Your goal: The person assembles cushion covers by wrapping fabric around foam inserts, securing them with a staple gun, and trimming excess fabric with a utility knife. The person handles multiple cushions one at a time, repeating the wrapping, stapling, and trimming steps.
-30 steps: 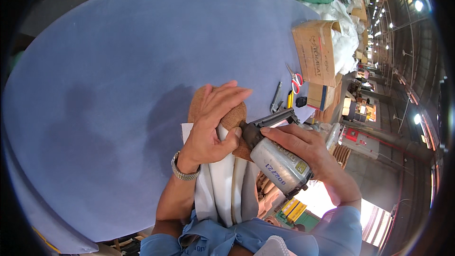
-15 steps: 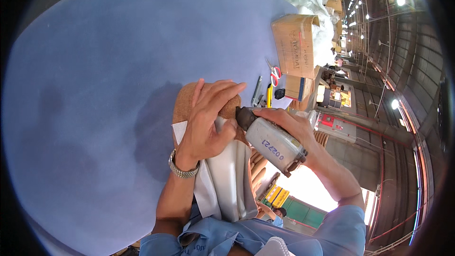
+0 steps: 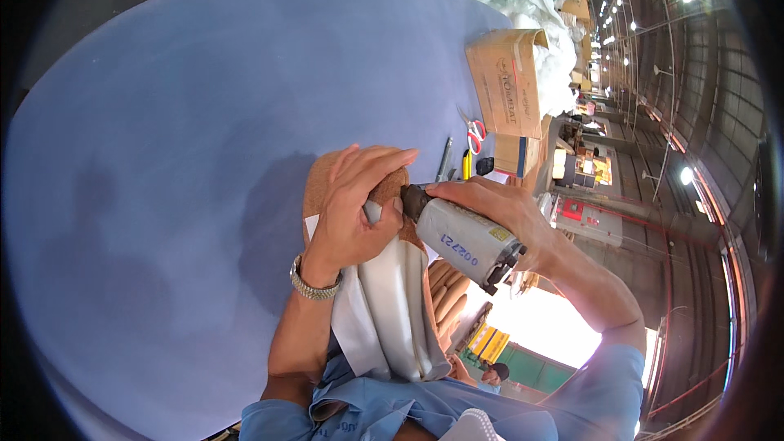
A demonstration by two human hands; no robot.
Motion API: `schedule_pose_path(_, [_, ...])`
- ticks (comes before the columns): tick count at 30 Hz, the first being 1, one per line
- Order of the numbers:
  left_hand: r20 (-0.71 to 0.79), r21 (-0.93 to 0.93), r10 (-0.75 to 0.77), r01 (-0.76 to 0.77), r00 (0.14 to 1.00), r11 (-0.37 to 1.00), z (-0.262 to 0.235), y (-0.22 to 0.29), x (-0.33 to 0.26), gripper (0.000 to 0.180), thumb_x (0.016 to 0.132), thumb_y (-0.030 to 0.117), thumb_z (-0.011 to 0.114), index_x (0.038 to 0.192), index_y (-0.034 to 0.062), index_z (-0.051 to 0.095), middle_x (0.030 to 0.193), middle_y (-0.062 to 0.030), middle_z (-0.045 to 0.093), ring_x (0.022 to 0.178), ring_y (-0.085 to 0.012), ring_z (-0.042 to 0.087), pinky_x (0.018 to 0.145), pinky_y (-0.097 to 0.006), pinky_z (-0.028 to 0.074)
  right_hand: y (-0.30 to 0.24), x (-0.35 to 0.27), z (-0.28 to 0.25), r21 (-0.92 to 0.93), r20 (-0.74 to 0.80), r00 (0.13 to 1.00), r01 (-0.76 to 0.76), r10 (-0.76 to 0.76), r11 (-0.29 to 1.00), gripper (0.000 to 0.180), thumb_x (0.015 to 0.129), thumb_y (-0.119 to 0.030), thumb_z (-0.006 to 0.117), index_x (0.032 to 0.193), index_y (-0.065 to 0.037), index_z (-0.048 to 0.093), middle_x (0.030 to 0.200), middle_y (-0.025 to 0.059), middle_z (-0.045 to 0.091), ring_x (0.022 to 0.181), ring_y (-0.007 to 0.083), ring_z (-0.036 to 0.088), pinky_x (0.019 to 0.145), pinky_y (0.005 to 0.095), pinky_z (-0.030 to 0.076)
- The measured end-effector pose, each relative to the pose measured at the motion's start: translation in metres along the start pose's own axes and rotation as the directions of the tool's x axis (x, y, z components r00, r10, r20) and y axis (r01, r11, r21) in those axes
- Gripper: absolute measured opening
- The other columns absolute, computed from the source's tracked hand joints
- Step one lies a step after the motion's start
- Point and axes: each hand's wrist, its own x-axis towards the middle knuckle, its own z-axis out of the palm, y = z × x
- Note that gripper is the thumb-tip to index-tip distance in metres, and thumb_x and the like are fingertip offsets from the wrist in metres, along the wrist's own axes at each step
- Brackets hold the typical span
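Note:
My left hand (image 3: 353,214) curves over the end of a brown fabric-covered piece (image 3: 317,188), its fingers and thumb pressing the cover. Loose white lining (image 3: 377,310) runs from that piece down toward my body. My right hand (image 3: 494,206) is wrapped round a grey power tool (image 3: 461,238) that looks like a staple gun. The tool's dark nose is at the brown edge, just right of my left thumb; whether it touches cannot be made out. My right fingers are partly hidden behind the tool body.
A large blue-covered table (image 3: 180,98) spreads to the left. Red-handled scissors (image 3: 475,137), a yellow cutter (image 3: 467,165) and a grey pen-like tool (image 3: 444,159) lie beyond my right hand. Behind them stand a cardboard box (image 3: 505,82) and white stuffing (image 3: 551,49). A person (image 3: 493,374) is at lower right.
The view has shifted slightly. The tool's rear end has moved a little left and up, while its nose stays at the brown edge. Both hands keep their hold.

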Motion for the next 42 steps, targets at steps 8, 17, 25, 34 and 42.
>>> schedule_pose_path(8, [-0.019,-0.108,0.011,-0.013,1.000,0.994,-0.008,-0.008,0.001,0.056,0.068,0.010,0.059,0.122,0.0060,0.071,0.118,-0.0127,0.069,0.110,-0.0306,0.062,0.113,-0.051,0.034,0.001,0.005,0.010,0.040,-0.043,0.999,0.013,-0.011,0.999,0.075,0.076,-0.022,0.081,0.145,-0.005,0.056,0.111,0.0155,0.069,0.099,0.0347,0.071,0.083,0.0408,0.057])
schedule_pose_path(17, [-0.104,-0.201,0.038,-0.058,0.994,0.978,-0.025,-0.019,-0.004,0.056,0.066,0.006,0.054,0.120,0.0049,0.070,0.111,-0.0136,0.068,0.102,-0.0301,0.060,0.102,-0.044,0.038,-0.035,0.036,0.001,-0.043,0.041,0.997,-0.059,0.061,0.997,0.076,0.072,-0.024,0.081,0.142,-0.008,0.057,0.114,0.0152,0.072,0.100,0.0355,0.073,0.085,0.0422,0.058])
schedule_pose_path(25, [-0.107,-0.392,-0.059,0.012,0.992,0.920,-0.027,-0.013,-0.020,0.081,0.073,0.004,0.050,0.153,0.0055,0.049,0.116,-0.0102,0.066,0.107,-0.0264,0.059,0.106,-0.042,0.041,-0.045,0.030,0.018,-0.010,-0.008,0.998,-0.058,0.058,0.998,0.078,0.068,-0.024,0.082,0.141,-0.011,0.058,0.122,0.0157,0.071,0.106,0.0387,0.071,0.091,0.0435,0.057])
schedule_pose_path(34, [-0.018,-0.172,-0.094,0.090,0.995,0.981,-0.077,0.020,-0.051,0.069,0.085,0.009,0.048,0.153,0.0074,0.051,0.131,-0.0112,0.062,0.130,-0.0223,0.052,0.114,-0.038,0.038,-0.014,-0.040,0.089,0.131,-0.474,0.880,0.052,0.016,0.990,0.070,0.074,-0.013,0.083,0.140,-0.006,0.058,0.120,0.0167,0.068,0.108,0.0375,0.067,0.093,0.0430,0.055])
schedule_pose_path(42, [-0.336,0.271,-0.292,0.388,0.896,0.881,-0.071,0.069,-0.071,0.054,0.101,0.042,0.062,0.136,0.0006,0.064,0.119,-0.0150,0.069,0.112,-0.0243,0.065,0.102,-0.036,0.049,0.163,-0.035,0.236,-0.078,-0.746,0.664,-0.170,0.055,0.982,0.057,0.081,-0.019,0.082,0.133,-0.004,0.062,0.120,0.0183,0.067,0.111,0.0372,0.065,0.096,0.0463,0.052])
